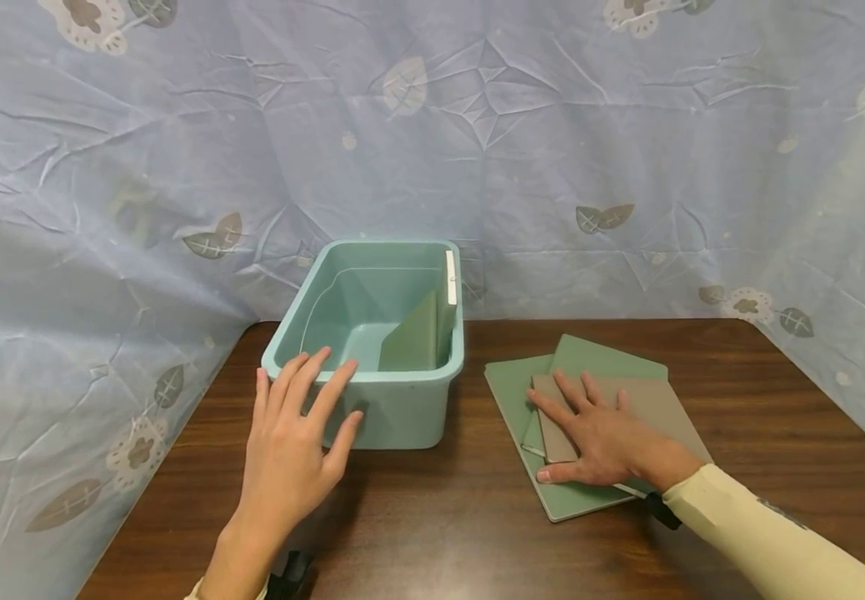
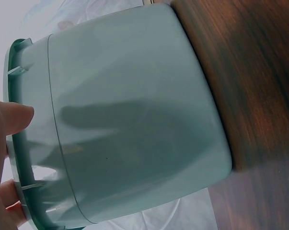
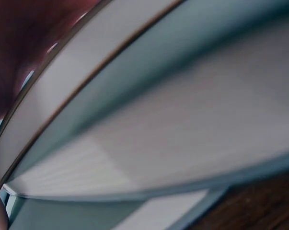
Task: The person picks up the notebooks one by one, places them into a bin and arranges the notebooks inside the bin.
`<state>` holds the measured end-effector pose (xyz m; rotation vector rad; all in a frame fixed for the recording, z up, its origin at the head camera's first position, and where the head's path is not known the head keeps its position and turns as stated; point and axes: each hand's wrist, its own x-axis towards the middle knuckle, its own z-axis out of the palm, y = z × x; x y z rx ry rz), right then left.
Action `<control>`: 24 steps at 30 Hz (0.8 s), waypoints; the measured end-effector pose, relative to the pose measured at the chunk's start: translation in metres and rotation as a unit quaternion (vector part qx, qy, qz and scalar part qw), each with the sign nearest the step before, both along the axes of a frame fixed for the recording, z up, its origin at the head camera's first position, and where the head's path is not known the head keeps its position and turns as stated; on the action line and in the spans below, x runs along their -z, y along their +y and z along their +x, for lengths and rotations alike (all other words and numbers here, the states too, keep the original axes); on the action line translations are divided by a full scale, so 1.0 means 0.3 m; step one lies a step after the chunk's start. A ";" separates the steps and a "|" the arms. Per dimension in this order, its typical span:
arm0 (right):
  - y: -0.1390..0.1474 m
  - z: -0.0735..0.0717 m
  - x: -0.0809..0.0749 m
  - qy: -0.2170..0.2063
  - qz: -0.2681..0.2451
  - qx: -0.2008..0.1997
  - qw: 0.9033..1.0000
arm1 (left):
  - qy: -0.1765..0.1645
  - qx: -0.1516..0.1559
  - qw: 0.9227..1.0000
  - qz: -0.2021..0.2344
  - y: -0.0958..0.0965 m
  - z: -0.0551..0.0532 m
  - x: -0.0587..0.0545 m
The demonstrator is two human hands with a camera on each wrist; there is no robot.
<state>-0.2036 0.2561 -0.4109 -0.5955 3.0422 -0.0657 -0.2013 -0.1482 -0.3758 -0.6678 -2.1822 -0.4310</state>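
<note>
My left hand [image 1: 292, 433] is at the near rim of a pale blue-green plastic bin [image 1: 402, 412], its fingers extended over the edge and its thumb outside the front wall. In the left wrist view, the thumb [image 2: 17, 117] overlaps the rim. My right hand [image 1: 601, 437] rests with spread fingers on a brown notebook [image 1: 646, 400]. Beneath that lies a smaller green notebook [image 1: 590, 354], turned at an angle, and under both a larger green notebook [image 1: 522, 417]. The right wrist view shows white page edges [image 3: 197, 129] close up.
Inside the bin, a green book [image 1: 413, 337] leans by the right wall, next to an upright one with a white edge [image 1: 451, 279]. The bin stands at the back left of the brown wooden table [image 1: 440, 533]. A patterned cloth [image 1: 372, 150] hangs behind and along both sides.
</note>
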 end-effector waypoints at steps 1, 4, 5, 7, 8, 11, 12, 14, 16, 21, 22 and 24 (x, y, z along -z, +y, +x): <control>0.001 0.000 0.002 0.001 -0.001 0.002 1.000 | 0.001 0.000 1.000 0.000 0.001 -0.001 0.001; 0.001 0.001 0.004 0.007 -0.001 0.001 1.000 | 0.002 0.001 1.000 -0.001 0.002 -0.003 0.002; 0.001 0.001 0.005 0.008 0.000 0.001 1.000 | 0.002 0.002 1.000 -0.001 0.002 -0.003 0.002; 0.002 0.000 0.005 0.012 -0.001 0.002 1.000 | 0.002 0.001 1.000 -0.001 0.001 -0.003 0.003; 0.003 0.000 0.006 0.014 0.000 0.001 1.000 | 0.001 0.001 1.000 -0.001 0.001 -0.003 0.003; 0.005 -0.004 0.008 0.023 -0.001 -0.002 1.000 | -0.004 -0.004 1.000 -0.003 -0.001 -0.001 0.003; 0.005 -0.005 0.009 0.027 -0.001 -0.004 1.000 | -0.005 -0.005 1.000 -0.003 -0.002 -0.001 0.003; 0.005 -0.008 0.010 0.033 0.000 -0.008 0.999 | -0.007 -0.007 1.000 -0.004 -0.003 0.000 0.003; 0.005 -0.010 0.011 0.037 0.003 -0.009 0.999 | -0.008 -0.007 1.000 -0.004 -0.004 0.000 0.004; 0.008 -0.010 0.011 0.037 0.007 -0.010 0.999 | -0.009 -0.007 1.000 -0.005 -0.002 -0.002 0.006; 0.009 -0.010 0.011 0.036 0.007 -0.008 0.999 | -0.009 -0.008 1.000 -0.005 -0.002 -0.003 0.006; 0.010 -0.010 0.010 0.036 0.008 -0.009 0.999 | -0.008 -0.007 1.000 -0.005 -0.001 -0.005 0.007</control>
